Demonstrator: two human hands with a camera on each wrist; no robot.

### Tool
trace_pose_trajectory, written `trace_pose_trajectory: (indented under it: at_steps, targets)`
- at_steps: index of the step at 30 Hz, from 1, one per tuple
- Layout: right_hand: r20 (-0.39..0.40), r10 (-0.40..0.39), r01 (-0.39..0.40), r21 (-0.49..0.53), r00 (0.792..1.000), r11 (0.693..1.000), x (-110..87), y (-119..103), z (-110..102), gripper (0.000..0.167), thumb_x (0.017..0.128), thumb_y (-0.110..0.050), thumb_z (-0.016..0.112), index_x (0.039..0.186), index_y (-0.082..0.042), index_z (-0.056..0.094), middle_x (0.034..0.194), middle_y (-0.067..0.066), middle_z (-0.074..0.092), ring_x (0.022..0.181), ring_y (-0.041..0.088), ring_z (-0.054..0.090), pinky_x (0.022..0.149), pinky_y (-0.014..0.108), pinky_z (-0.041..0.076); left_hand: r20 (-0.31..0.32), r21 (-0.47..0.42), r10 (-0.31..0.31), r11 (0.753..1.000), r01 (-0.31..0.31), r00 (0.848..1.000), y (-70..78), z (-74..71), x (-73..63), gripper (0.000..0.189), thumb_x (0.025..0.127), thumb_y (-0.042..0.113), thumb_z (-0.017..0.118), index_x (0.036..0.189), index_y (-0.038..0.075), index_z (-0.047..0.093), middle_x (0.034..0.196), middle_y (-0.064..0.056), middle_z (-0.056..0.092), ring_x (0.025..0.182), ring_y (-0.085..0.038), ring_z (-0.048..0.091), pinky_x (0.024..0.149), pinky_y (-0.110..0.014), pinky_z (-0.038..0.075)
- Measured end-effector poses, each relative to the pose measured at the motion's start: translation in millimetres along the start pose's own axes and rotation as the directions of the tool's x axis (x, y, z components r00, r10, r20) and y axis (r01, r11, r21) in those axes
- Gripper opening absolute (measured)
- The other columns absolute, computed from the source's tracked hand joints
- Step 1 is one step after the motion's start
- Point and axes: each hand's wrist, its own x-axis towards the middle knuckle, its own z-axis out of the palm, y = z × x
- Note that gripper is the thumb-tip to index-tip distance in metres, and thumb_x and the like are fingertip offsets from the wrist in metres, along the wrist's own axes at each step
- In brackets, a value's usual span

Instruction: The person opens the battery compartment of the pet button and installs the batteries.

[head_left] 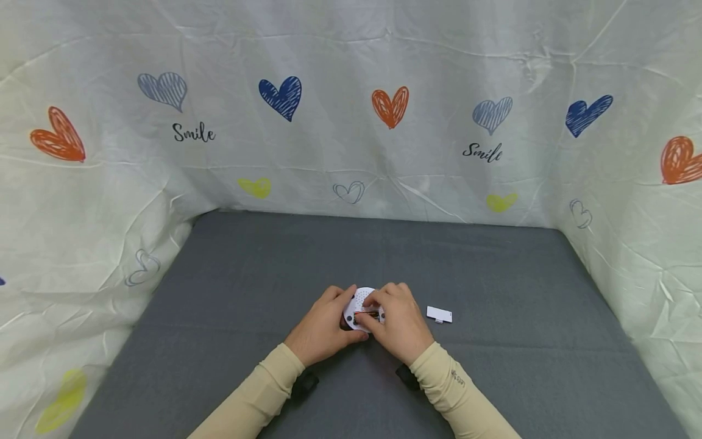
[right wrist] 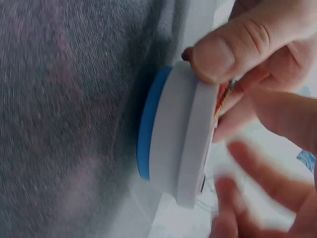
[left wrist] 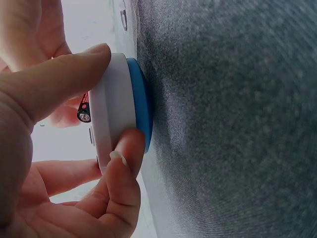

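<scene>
A round white device with a blue underside [head_left: 362,296] stands on the grey cloth, its dotted face and uncovered battery slot upward. My left hand [head_left: 323,326] grips its rim, thumb on the near side and fingers round the far side. Out of the slot juts the end of a black-and-red battery [left wrist: 84,111]. My right hand [head_left: 403,320] is over the slot, its thumb [right wrist: 282,116] at the battery and its other fingers spread and blurred. How firmly the thumb touches the battery is hidden. Right of the hands lies a white battery cover [head_left: 439,314].
Grey cloth [head_left: 307,256] covers the tabletop. A white curtain printed with hearts and "Smile" [head_left: 329,140] hangs behind it and along both sides. Dark straps with small cameras [head_left: 304,385] sit under both wrists.
</scene>
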Motion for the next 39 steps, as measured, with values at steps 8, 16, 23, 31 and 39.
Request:
trace_pose_trajectory:
  at_steps: [8,16,23,31,39]
  targets:
    - [0.016,0.222,-0.221,-0.066,0.975,0.973,-1.9,-4.3,3.1,0.074,0.085,-0.053,0.09,0.135,-0.003,0.068,0.109,0.015,0.062,0.094,0.026,0.052,0.074,0.034,0.044,-0.011,0.024,0.001,1.0,0.0,1.0,3.7,-0.6,-0.3,0.092,0.087,0.036,0.092,0.162,0.004,0.049,0.133,-0.011,0.062,0.094,-0.013,0.056,0.08,-0.029,0.051]
    - [0.151,0.321,-0.32,-0.03,0.935,0.947,-1.3,-1.3,0.9,0.073,0.089,-0.057,0.084,0.131,0.0,0.066,0.09,0.008,0.071,0.069,0.017,0.061,0.059,0.033,0.046,-0.031,0.02,0.021,1.0,-0.02,0.999,3.0,0.7,-1.0,0.092,0.086,0.036,0.094,0.161,0.003,0.051,0.129,-0.01,0.063,0.093,-0.012,0.057,0.08,-0.028,0.051]
    - [0.185,0.337,-0.343,-0.001,0.923,0.94,-0.1,0.0,0.4,0.067,0.089,-0.053,0.084,0.13,-0.003,0.066,0.082,0.006,0.071,0.06,0.014,0.058,0.053,0.031,0.042,-0.036,0.005,0.012,1.0,-0.012,0.999,3.0,1.5,-0.3,0.092,0.084,0.035,0.095,0.159,0.002,0.053,0.126,-0.01,0.064,0.088,-0.011,0.055,0.073,-0.023,0.048]
    - [0.189,0.338,-0.346,0.006,0.922,0.938,-0.2,1.5,1.3,0.065,0.088,-0.051,0.085,0.129,-0.004,0.066,0.082,0.007,0.071,0.061,0.016,0.058,0.054,0.032,0.043,-0.034,0.011,0.004,1.0,-0.003,0.999,3.7,2.0,1.4,0.093,0.083,0.037,0.096,0.158,0.003,0.054,0.127,-0.01,0.065,0.088,-0.011,0.055,0.071,-0.023,0.047]
    - [0.209,0.364,-0.376,0.021,0.908,0.926,-0.6,2.0,0.3,0.066,0.088,-0.051,0.085,0.13,-0.006,0.065,0.081,0.005,0.07,0.062,0.016,0.058,0.053,0.033,0.041,-0.035,-0.008,0.008,1.0,-0.008,0.999,4.2,3.4,0.7,0.093,0.081,0.034,0.098,0.158,0.003,0.054,0.126,-0.01,0.065,0.087,-0.012,0.055,0.07,-0.023,0.047]
